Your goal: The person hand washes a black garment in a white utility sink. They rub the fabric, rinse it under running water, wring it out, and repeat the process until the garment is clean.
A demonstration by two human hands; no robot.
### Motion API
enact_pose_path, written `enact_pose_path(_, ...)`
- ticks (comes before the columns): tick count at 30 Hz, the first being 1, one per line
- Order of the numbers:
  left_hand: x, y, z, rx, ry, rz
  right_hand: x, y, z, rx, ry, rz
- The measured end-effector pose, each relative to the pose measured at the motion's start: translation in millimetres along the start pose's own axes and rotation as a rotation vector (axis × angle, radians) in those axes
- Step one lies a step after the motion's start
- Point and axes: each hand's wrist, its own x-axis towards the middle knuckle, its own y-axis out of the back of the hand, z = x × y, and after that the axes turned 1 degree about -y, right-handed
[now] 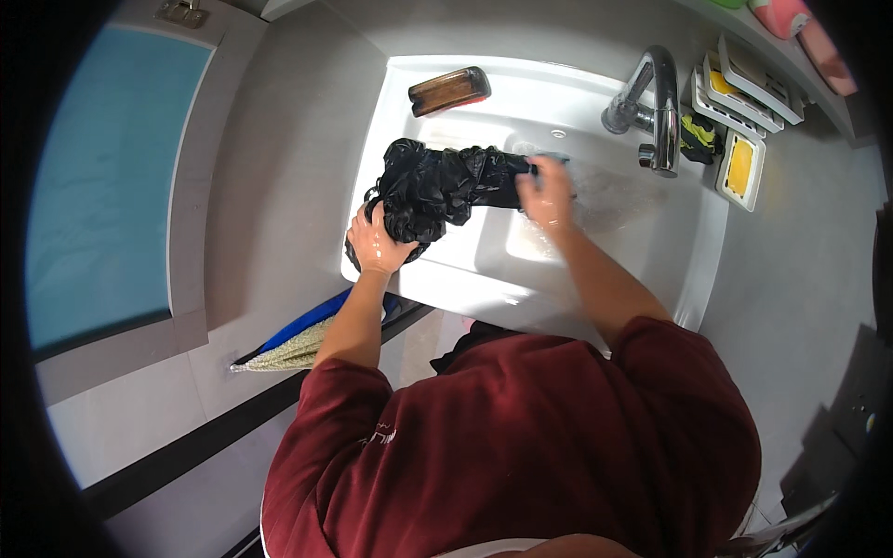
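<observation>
A wet black garment lies bunched across the left part of the white sink, with a straighter end stretching right toward a pool of cloudy water. My left hand, wet, grips the bunched fabric at its lower left, fingers curled into the folds. My right hand is closed on the straighter end at the right, slightly blurred. Behind the garment, a brown rectangular brush or bar rests on the sink's back ledge. The chrome tap stands to the right of my hands.
Stacked white trays with yellow inserts, a single tray and a black-and-yellow cloth sit at the right. A shelf holds pink bottles. Blue and beige cloths hang below the sink's left front. A blue panel is at left.
</observation>
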Motion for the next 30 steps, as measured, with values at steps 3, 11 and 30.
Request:
enact_pose_path(3,-7,-15,13,-0.088,-0.045,0.105,-27,46,132,-0.590,-0.239,-0.004)
enact_pose_path(11,-18,-13,10,-0.051,-0.034,0.143,-33,53,115,-0.802,-0.115,-0.371)
enact_pose_path(30,-13,-21,10,-0.070,-0.049,0.141,-7,53,131,-0.867,0.006,-0.600)
